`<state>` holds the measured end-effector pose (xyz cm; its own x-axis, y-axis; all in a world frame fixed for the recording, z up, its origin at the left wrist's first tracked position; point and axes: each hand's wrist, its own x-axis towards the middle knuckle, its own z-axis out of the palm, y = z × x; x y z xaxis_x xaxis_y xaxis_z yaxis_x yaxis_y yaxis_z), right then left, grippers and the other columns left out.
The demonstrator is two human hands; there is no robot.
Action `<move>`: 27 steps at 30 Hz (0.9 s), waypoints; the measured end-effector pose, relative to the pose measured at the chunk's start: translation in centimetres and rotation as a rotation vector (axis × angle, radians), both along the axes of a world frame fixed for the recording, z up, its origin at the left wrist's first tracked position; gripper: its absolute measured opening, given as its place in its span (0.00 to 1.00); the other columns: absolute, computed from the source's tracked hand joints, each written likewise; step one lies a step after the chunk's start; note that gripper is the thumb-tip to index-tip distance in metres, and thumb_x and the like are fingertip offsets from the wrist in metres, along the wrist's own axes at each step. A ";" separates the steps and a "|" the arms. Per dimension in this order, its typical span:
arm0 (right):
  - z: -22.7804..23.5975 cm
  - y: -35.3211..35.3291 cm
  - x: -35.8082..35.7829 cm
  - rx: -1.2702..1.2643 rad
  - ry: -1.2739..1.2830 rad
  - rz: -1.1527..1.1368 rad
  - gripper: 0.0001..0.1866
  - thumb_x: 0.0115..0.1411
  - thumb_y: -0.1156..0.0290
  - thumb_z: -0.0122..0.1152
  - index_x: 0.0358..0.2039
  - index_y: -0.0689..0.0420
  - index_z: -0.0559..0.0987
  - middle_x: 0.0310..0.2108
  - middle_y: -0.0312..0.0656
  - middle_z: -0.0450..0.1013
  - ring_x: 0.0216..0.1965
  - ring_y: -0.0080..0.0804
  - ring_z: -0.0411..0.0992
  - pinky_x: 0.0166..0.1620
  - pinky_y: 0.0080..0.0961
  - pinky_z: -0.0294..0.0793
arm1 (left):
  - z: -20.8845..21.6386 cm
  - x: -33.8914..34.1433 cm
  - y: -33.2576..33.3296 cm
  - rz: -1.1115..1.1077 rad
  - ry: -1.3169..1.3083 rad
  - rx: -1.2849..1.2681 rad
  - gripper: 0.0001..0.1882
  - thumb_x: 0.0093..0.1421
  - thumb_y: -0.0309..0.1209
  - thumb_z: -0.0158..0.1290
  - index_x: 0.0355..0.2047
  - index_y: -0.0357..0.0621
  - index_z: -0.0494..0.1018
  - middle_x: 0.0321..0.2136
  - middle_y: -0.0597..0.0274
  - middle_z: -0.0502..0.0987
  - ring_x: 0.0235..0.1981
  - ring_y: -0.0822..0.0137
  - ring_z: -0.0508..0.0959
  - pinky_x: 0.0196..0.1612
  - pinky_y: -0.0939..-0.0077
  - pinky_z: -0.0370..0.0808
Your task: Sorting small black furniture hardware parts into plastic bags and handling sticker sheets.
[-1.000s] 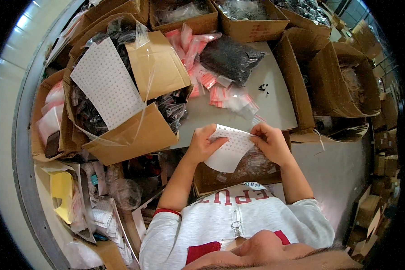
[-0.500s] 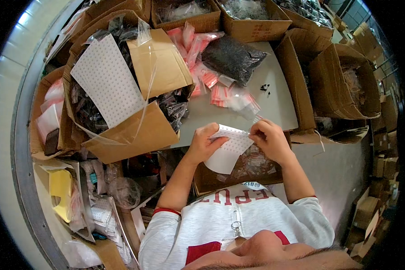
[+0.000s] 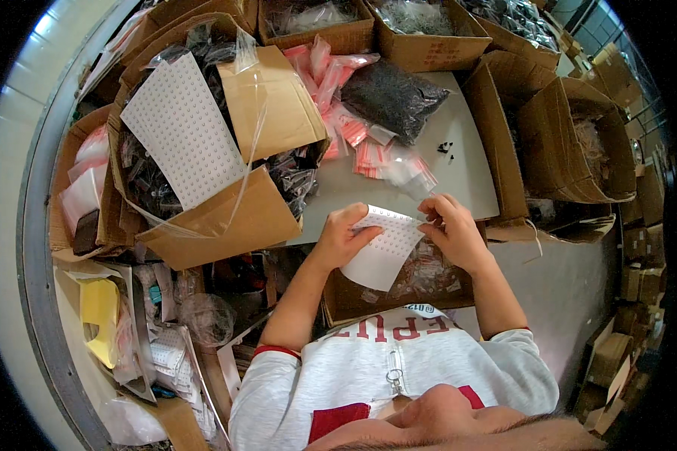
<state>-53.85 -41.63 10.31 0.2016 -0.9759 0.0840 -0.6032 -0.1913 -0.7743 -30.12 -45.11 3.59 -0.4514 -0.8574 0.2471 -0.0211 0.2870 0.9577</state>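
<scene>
A small white sheet of round stickers (image 3: 386, 244), printed in rows, is pinched at its left edge by my left hand (image 3: 346, 237), thumb on top. At the sheet's upper right corner, my right hand (image 3: 451, 229) has its fingers curled in toward the thumb; whatever is between the fingertips is too small to make out. Below the sheet, an open cardboard box (image 3: 429, 282) holds several small clear bags. Just beyond my right hand, small clear zip bags with red stripes (image 3: 387, 161) lie in a loose pile on the pale tabletop (image 3: 466, 177).
A large bag of black parts (image 3: 393, 101) lies behind the zip bags, with a few small black pieces (image 3: 445, 149) to its right. At left, a big carton (image 3: 226, 225) carries a larger sticker sheet (image 3: 182, 131). More open cartons (image 3: 579, 143) line the back and right.
My right hand has shifted slightly up and right at the sheet's corner, and its fingers have changed position. My left hand and the sheet stay nearly in place.
</scene>
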 end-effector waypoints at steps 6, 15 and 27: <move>-0.5 0.1 -0.1 0.016 0.040 0.052 0.13 0.50 0.83 0.64 0.37 0.61 0.73 0.37 0.48 0.72 0.35 0.45 0.75 0.38 0.35 0.75 | 0.2 -0.1 -0.1 0.002 0.027 0.012 0.08 0.56 0.19 0.59 0.34 0.32 0.72 0.28 0.56 0.75 0.30 0.72 0.75 0.32 0.75 0.75; -0.7 0.4 -0.3 -0.040 0.066 0.023 0.11 0.49 0.82 0.64 0.34 0.61 0.74 0.36 0.47 0.71 0.36 0.47 0.75 0.39 0.37 0.75 | 0.8 -0.3 0.1 0.026 -0.002 0.027 0.08 0.54 0.20 0.61 0.33 0.33 0.73 0.27 0.57 0.76 0.29 0.73 0.76 0.31 0.75 0.75; -2.7 -5.8 -2.7 0.155 -0.033 -0.069 0.11 0.54 0.82 0.58 0.39 0.62 0.73 0.34 0.47 0.73 0.34 0.38 0.73 0.39 0.30 0.72 | 0.6 -0.5 -0.1 0.067 -0.109 0.010 0.12 0.52 0.25 0.63 0.34 0.34 0.73 0.28 0.49 0.78 0.29 0.59 0.79 0.33 0.68 0.74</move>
